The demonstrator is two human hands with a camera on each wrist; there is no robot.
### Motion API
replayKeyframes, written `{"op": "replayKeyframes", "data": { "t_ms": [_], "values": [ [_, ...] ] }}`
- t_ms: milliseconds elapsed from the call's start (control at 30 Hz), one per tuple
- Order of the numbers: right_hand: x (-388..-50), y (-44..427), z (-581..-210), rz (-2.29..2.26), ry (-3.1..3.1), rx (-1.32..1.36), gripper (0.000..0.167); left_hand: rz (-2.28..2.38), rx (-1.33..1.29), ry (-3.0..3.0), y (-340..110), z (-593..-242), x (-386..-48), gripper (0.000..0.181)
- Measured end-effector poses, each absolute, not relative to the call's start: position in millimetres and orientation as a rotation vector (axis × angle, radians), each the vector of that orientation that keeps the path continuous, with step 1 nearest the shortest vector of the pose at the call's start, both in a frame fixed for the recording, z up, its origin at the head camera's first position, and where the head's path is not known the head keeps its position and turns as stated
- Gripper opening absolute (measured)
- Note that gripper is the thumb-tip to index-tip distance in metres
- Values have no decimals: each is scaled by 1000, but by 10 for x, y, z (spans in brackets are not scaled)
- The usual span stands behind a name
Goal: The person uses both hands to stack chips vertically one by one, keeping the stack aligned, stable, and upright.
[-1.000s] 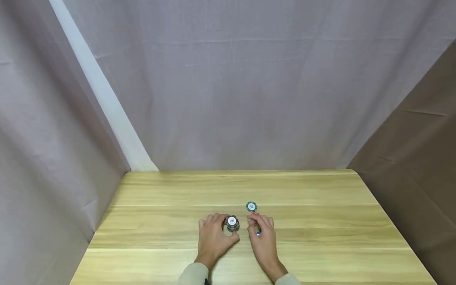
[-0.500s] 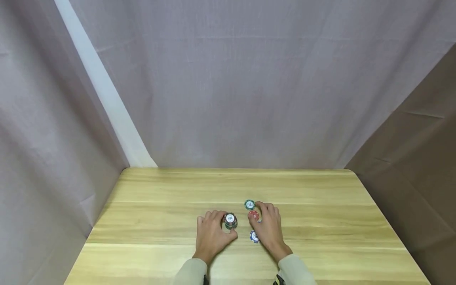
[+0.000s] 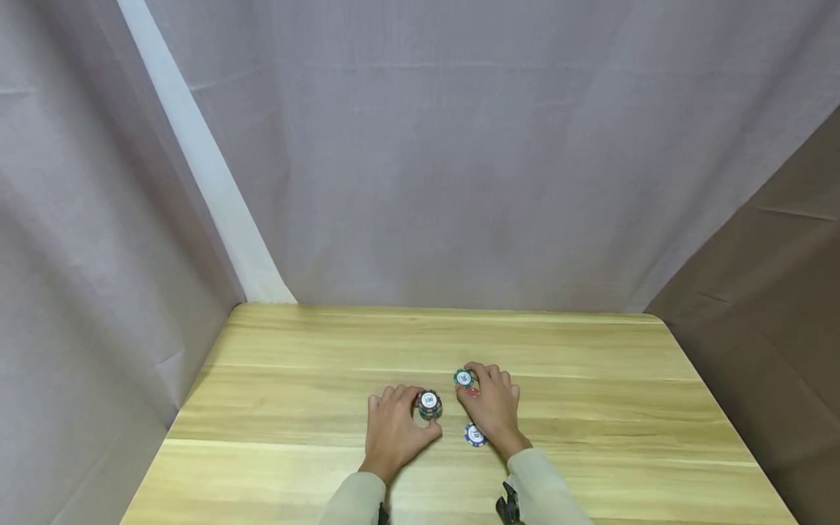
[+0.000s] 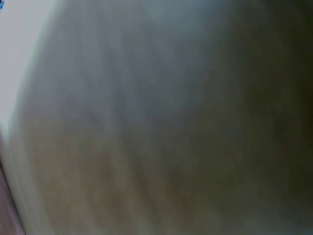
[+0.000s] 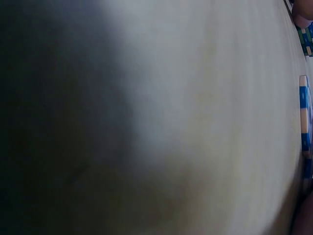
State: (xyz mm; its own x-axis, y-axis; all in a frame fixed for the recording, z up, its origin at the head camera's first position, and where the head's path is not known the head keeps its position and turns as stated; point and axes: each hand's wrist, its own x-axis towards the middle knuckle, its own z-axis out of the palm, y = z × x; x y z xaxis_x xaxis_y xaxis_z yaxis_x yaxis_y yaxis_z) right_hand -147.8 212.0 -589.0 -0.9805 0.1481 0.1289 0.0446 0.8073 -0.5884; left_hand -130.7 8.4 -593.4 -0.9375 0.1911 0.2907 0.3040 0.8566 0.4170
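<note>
Chip stack (image 3: 429, 404) sits in the lower middle of the head frame: top chip black-edged with lighter blocks round the rim, white centre, "100" readable; green shows at the rims lower down, layers slightly uneven, count unclear. Left hand (image 3: 396, 432), just left of it, has fingers and thumb curved round the stack, gripping its sides. Right hand (image 3: 495, 408), right of frame centre and lower, has bent fingers over loose chips; index tip touches the upper right rim of the green chip (image 3: 463, 378), thumb at its lower side; cannot tell if they pinch it. Green chip lies flat, green rim with pale blocks, white centre, number too small to read. Red chip (image 3: 473, 392) is just below it, mostly hidden by the right hand, only a patch of bright red out. Blue chip (image 3: 475, 435) is lower, beside the right wrist: blue rim, white blocks, white centre, "10" turned sideways. Right wrist view catches its blue-and-white edge at the right border, plus a stack's green, blue and cream edges in the upper right corner with a fingertip on it. Left wrist view mostly blur. Table (image 3: 295, 408) is pale yellow wood grain, grey curtain (image 3: 446, 160) across the top.
</note>
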Motion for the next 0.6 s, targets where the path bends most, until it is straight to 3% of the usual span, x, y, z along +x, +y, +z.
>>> {"op": "replayKeyframes", "data": {
  "t_ms": [600],
  "values": [
    [-1422, 2175, -5962, 957, -2724, -111, 42, -785, -372, -2880, 61, -5880, -1299, 54]
  ]
}}
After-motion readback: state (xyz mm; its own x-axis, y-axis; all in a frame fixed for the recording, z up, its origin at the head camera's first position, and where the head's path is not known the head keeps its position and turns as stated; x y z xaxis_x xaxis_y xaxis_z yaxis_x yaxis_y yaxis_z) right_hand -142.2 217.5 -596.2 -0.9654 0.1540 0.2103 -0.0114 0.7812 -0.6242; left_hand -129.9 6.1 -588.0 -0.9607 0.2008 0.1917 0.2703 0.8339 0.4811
